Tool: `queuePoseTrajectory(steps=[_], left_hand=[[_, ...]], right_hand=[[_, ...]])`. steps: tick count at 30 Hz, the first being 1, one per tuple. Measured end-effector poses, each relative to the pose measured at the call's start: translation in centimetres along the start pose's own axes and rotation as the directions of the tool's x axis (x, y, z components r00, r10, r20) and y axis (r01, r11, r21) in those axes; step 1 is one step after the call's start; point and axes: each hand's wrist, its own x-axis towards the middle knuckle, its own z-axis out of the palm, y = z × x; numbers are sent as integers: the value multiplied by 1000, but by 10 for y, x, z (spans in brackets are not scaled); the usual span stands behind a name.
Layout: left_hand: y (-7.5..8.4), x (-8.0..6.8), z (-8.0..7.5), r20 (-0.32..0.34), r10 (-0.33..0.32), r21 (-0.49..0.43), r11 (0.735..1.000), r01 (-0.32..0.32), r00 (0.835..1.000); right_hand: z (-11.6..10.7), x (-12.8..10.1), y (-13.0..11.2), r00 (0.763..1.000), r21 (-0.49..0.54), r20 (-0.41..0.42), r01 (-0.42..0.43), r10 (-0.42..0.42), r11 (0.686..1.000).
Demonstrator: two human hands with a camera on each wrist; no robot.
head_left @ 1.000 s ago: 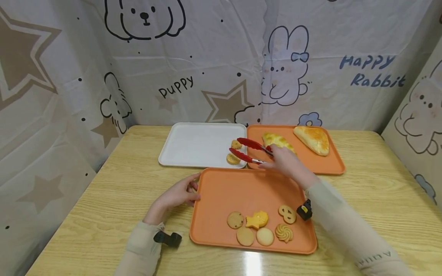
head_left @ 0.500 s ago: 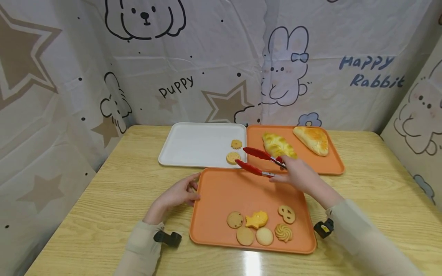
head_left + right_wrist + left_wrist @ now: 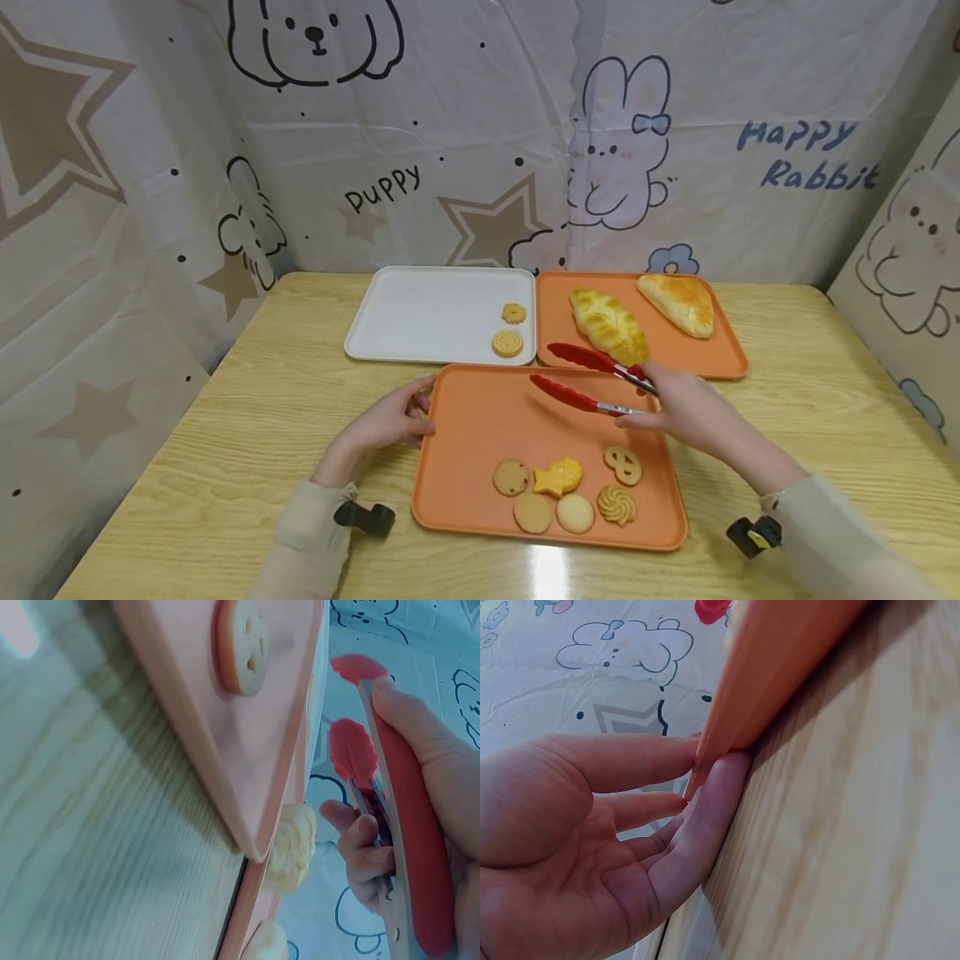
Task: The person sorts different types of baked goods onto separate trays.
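Observation:
My left hand (image 3: pixel 392 417) holds the left rim of the front orange tray (image 3: pixel 480 417); in the left wrist view the fingertips meet the tray's edge just above the table. My right hand (image 3: pixel 686 408) grips red-tipped metal tongs (image 3: pixel 573 393) above the tray's upper right part. The tongs are spread apart, with nothing between their tips. In the right wrist view the tongs' red handle (image 3: pixel 416 847) lies in the palm. Along the tray's lower right sit several cookies, among them a fish-shaped one (image 3: pixel 558 477), a pretzel-shaped one (image 3: pixel 623 465) and a swirl cookie (image 3: pixel 617 506).
Behind stands a white tray (image 3: pixel 435 312) with a flower-shaped cookie (image 3: pixel 513 313) and a round cookie (image 3: pixel 507 342) at its right end. Beside it, another orange tray (image 3: pixel 690 358) bears a braided bread (image 3: pixel 607 321) and a triangular pastry (image 3: pixel 678 304). A printed cloth hangs behind the table.
My right hand has drawn the tongs back from the cookies on the white tray, rightward and nearer, over the front tray. The left hand stays in place.

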Motion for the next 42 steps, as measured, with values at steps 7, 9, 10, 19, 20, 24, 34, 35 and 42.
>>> queuePoseTrajectory(steps=[7, 9, 10, 19, 20, 24, 34, 35, 42], left_hand=[[-1, 1, -1, -10, 3, 10, 1000, -2, 1000], [-1, 1, -1, -10, 2, 10, 1000, -2, 1000], [-1, 1, -1, -10, 2, 10, 1000, -2, 1000], [-1, 0, 0, -9, 2, -5, 1000, -2, 1000], [-1, 0, 0, -8, 2, -5, 1000, -2, 1000], [-1, 0, 0, -6, 3, 0, 1000, -3, 1000], [0, 0, 0, -1, 8, 1, 1000, -8, 1000], [0, 0, 0, -2, 7, 1, 1000, -7, 1000], [1, -1, 0, -1, 5, -9, 1000, -5, 1000]], right_hand=[[-6, -17, 9, 999, -42, 33, 35, -34, 999], [-8, -21, 11, 998, -45, 48, 34, -32, 998], [-9, -23, 12, 998, -43, 56, 34, -32, 999], [-15, -40, 14, 993, -54, 100, 60, -54, 997], [-16, -42, 13, 993, -56, 100, 62, -56, 997], [-15, -48, 12, 992, -46, 111, 67, -62, 997], [-14, -61, 10, 975, 9, 185, 125, -124, 992], [-14, -62, 10, 973, 13, 191, 131, -131, 991], [-11, -66, 7, 960, 56, 229, 153, -162, 987]])
